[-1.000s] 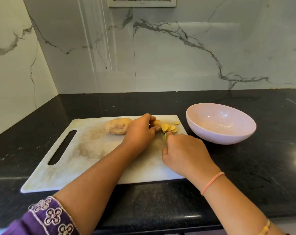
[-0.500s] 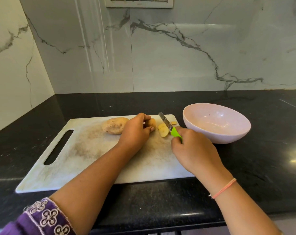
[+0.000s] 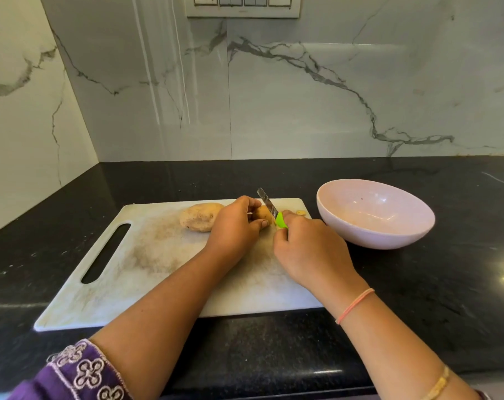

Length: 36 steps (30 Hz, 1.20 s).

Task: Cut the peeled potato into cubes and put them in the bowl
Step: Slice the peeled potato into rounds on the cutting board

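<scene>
Black granite countertop [image 3: 418, 284] below a veined marble wall, with a white cutting board [image 3: 147, 269] where I hold a potato piece and a knife.

My left hand [image 3: 233, 229] curls over the peeled potato piece [image 3: 261, 214], fingers on top and thumb below, pinching it just past my knuckles. My right hand [image 3: 308, 249] is clamped round the green handle of the paring knife [image 3: 269, 209]. Its blade sticks out beyond my fingertips, angled up and away, and crosses the right end of the piece. I cannot tell whether it bites in. A small cut slice [image 3: 300, 212] lies just past my right fingertips. A whole unpeeled potato [image 3: 199, 217] sits against the outer side of my left fingers. The pink bowl [image 3: 375, 238] stands off the board, right of my right hand.
</scene>
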Each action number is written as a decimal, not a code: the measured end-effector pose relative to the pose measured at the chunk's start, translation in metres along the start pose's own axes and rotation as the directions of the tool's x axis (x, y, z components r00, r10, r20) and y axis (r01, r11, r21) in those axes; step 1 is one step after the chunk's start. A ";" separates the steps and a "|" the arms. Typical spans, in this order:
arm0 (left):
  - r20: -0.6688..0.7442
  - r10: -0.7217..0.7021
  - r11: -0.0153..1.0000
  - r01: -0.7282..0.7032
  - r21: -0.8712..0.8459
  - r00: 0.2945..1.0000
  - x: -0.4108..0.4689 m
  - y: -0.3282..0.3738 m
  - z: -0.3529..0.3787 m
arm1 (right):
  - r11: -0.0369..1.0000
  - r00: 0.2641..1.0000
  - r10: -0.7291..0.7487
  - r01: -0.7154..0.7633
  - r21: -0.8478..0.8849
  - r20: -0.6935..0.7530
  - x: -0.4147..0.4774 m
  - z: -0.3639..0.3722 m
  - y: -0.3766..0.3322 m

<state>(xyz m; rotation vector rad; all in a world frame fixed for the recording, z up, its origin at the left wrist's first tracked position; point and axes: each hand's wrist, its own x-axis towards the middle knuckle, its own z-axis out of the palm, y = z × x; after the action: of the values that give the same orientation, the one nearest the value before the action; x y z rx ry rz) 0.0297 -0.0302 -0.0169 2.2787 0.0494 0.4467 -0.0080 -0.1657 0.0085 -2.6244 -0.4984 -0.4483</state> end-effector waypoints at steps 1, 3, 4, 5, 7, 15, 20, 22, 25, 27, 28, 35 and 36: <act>0.000 -0.002 1.000 0.002 -0.001 1.000 0.000 0.000 0.000 | 1.000 1.000 -0.007 0.007 -0.022 -0.006 0.000 0.001 0.000; 0.000 0.000 1.000 0.000 0.002 1.000 0.000 0.000 0.001 | 0.997 0.999 -0.026 0.024 -0.070 -0.023 0.000 0.003 0.000; -0.002 0.005 1.000 -0.005 0.001 1.000 0.000 0.000 0.001 | 0.995 0.999 -0.033 0.030 -0.093 -0.030 0.001 0.003 0.000; -0.005 0.010 1.000 -0.010 -0.004 1.000 0.001 0.001 0.001 | 0.993 0.999 -0.036 0.032 -0.112 -0.034 0.001 0.003 0.000; -0.013 0.019 1.000 -0.019 -0.006 1.000 0.000 0.001 0.001 | 0.989 0.998 -0.046 0.040 -0.144 -0.037 0.002 0.002 -0.002; -0.022 0.013 1.000 -0.014 -0.021 1.000 0.002 -0.003 0.003 | 0.965 0.995 -0.098 0.101 -0.240 0.023 -0.004 0.012 -0.007; -0.031 0.025 0.999 -0.026 -0.032 0.999 0.003 -0.006 0.002 | 0.965 0.995 -0.093 0.100 -0.241 0.040 -0.005 0.014 -0.005; -0.037 0.026 0.999 -0.028 -0.041 0.999 0.003 -0.007 0.002 | 0.965 0.993 -0.097 0.110 -0.240 0.065 -0.005 0.012 -0.008; -0.038 0.027 0.999 -0.028 -0.027 0.999 0.003 -0.009 0.003 | 0.971 0.988 -0.101 0.123 -0.207 0.115 -0.004 0.006 -0.012; -0.035 0.031 0.999 -0.032 -0.018 0.999 0.002 -0.009 0.002 | 0.977 0.985 -0.100 0.124 -0.172 0.143 -0.003 0.000 -0.014; -0.033 0.036 0.999 -0.037 -0.009 0.999 0.002 -0.008 0.002 | 0.978 0.983 -0.096 0.122 -0.167 0.155 -0.001 -0.004 -0.014; -0.013 0.116 0.987 -0.113 0.113 0.993 0.000 -0.005 0.001 | 0.985 0.961 -0.021 0.068 -0.160 0.277 0.010 -0.019 -0.016; -0.010 0.131 0.985 -0.129 0.117 0.991 -0.001 -0.005 0.001 | 0.985 0.954 -0.015 0.065 -0.157 0.298 0.012 -0.021 -0.016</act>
<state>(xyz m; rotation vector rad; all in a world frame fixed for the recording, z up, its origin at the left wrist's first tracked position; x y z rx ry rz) 0.0299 -0.0274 -0.0213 2.4016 -0.0668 0.5442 -0.0090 -0.1593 0.0364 -2.8639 -0.6346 -0.1087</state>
